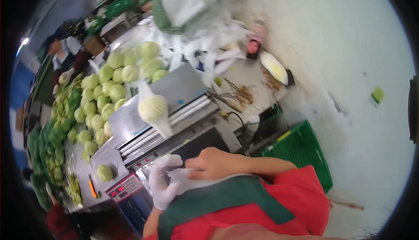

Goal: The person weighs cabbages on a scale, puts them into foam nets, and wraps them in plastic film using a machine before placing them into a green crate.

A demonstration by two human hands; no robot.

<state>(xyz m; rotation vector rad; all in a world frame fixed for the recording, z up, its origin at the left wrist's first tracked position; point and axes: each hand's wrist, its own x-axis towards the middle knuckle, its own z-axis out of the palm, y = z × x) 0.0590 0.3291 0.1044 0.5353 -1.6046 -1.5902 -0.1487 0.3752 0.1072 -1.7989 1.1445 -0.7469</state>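
My left hand (pixel 163 182), in a white glove, is raised close to my apron with its fingers curved and the thumb apart. My bare right hand (pixel 211 163) reaches across beside it, fingers bent together near the glove; a whitish bit shows there, but what the fingers hold is hidden. Ahead of both hands, a pale round cabbage (pixel 152 110) in a white foam net lies on the metal wrapping machine (pixel 185 82), above its film rollers (pixel 166 125). Another cabbage (pixel 104 173) sits on the plate of the red scale (pixel 125 188).
Many cabbages (pixel 104 87) are heaped beyond the machine, with green vegetables (pixel 41 152) farther left. An orange-handled knife (pixel 92 186) lies on the table. White foam nets (pixel 192 43), a bottle (pixel 255 39) and a green crate (pixel 303 146) are to the right. A co-worker (pixel 70 54) stands behind.
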